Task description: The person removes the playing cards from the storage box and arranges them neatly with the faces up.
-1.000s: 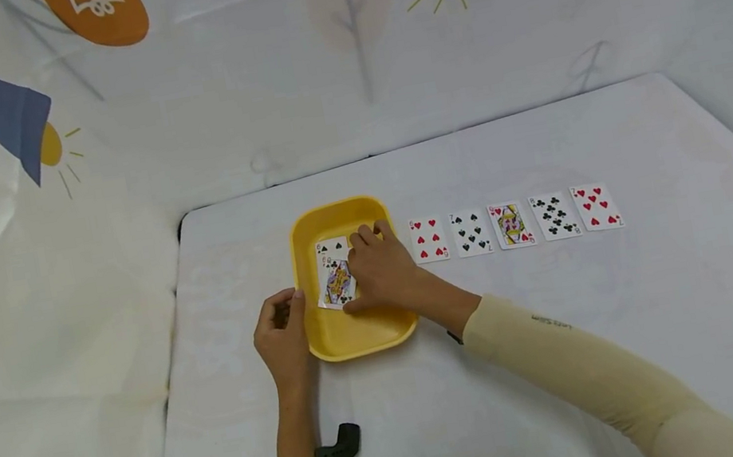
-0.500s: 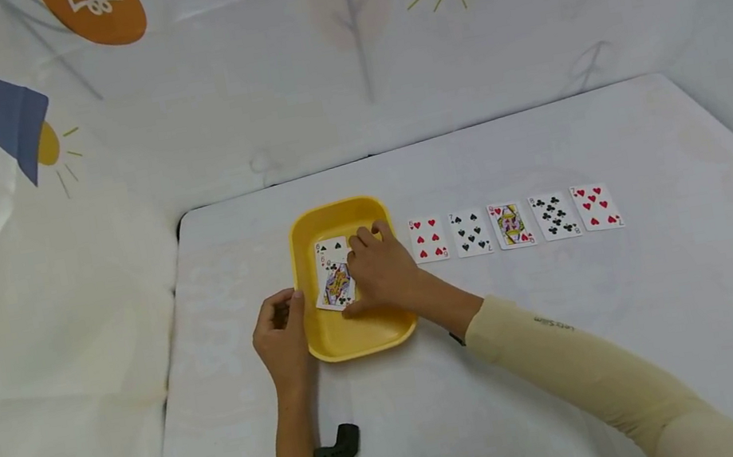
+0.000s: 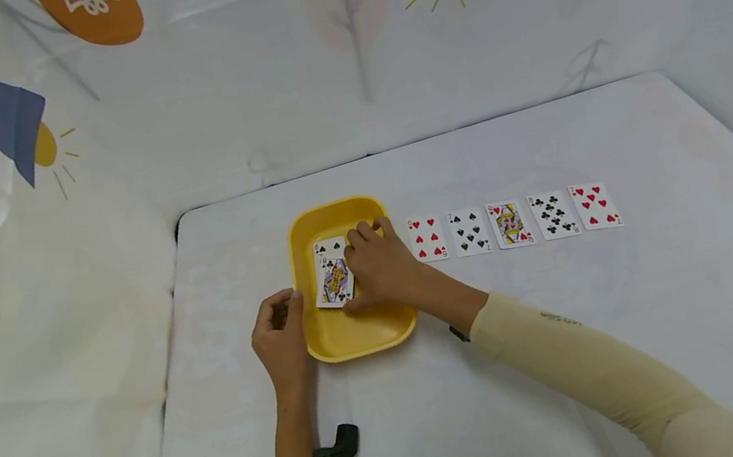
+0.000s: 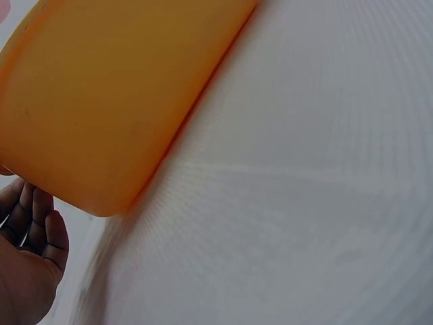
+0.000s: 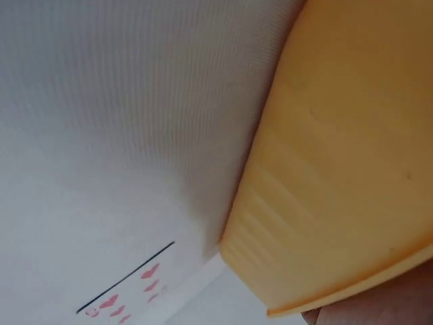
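A yellow tray (image 3: 337, 338) sits on the white-covered table. My left hand (image 3: 280, 344) is at its left side, thumb over the rim and the other fingers curled just outside it; the left wrist view shows those fingers right at the rim. Overlapping playing cards (image 3: 334, 278) lie face up in the tray, a clubs face card on top and a spade card showing beyond it. My right hand (image 3: 380, 266) reaches over the right rim and holds these cards, its thumb at the near edge and its fingers bent toward the far side. Its palm hides their right part.
Right of the tray, several face-up cards form a row: a six of hearts (image 3: 427, 239), a seven of spades (image 3: 470, 232), a queen of hearts (image 3: 511, 224), an eight of clubs (image 3: 554, 215) and a seven of hearts (image 3: 596, 206). White printed cloth walls stand behind and left.
In the tray, the top face card has turned slightly and now lies straighter over the cards beneath. Both hands keep nearly the same place.
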`<state>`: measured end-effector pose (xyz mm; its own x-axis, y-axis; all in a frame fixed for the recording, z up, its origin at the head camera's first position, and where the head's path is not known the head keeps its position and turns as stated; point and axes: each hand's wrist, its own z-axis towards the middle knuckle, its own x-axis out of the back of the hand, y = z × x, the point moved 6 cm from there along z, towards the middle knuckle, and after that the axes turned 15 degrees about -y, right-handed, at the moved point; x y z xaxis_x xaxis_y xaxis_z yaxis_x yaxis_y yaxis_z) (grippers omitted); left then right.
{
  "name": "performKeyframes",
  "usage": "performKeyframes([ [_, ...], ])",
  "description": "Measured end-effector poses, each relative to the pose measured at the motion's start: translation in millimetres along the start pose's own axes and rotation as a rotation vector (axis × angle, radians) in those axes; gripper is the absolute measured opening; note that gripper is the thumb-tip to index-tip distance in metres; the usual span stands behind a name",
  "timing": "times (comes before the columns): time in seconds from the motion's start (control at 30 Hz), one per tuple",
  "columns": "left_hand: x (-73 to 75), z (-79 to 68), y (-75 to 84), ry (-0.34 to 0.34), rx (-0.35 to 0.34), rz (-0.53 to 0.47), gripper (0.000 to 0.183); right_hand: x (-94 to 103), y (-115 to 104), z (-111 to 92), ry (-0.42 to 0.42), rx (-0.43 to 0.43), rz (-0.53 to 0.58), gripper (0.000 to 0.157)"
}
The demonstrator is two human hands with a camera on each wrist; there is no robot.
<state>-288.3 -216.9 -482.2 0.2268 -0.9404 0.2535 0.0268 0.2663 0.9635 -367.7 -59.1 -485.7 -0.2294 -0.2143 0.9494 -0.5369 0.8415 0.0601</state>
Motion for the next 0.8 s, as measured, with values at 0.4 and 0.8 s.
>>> performKeyframes([
  [0.4, 2.5, 10.2, -30.7, -0.003, 0.016, -0.002, 0.024, 13.3, 13.7, -14.1, -0.005, 0.041, 0.028, 0.091],
  [0.8, 8.3, 13.6, -43.5, 0.006, 0.018, -0.015, 0.025, 20.2, 27.5, -24.5, 0.031, 0.066, 0.062, 0.089],
])
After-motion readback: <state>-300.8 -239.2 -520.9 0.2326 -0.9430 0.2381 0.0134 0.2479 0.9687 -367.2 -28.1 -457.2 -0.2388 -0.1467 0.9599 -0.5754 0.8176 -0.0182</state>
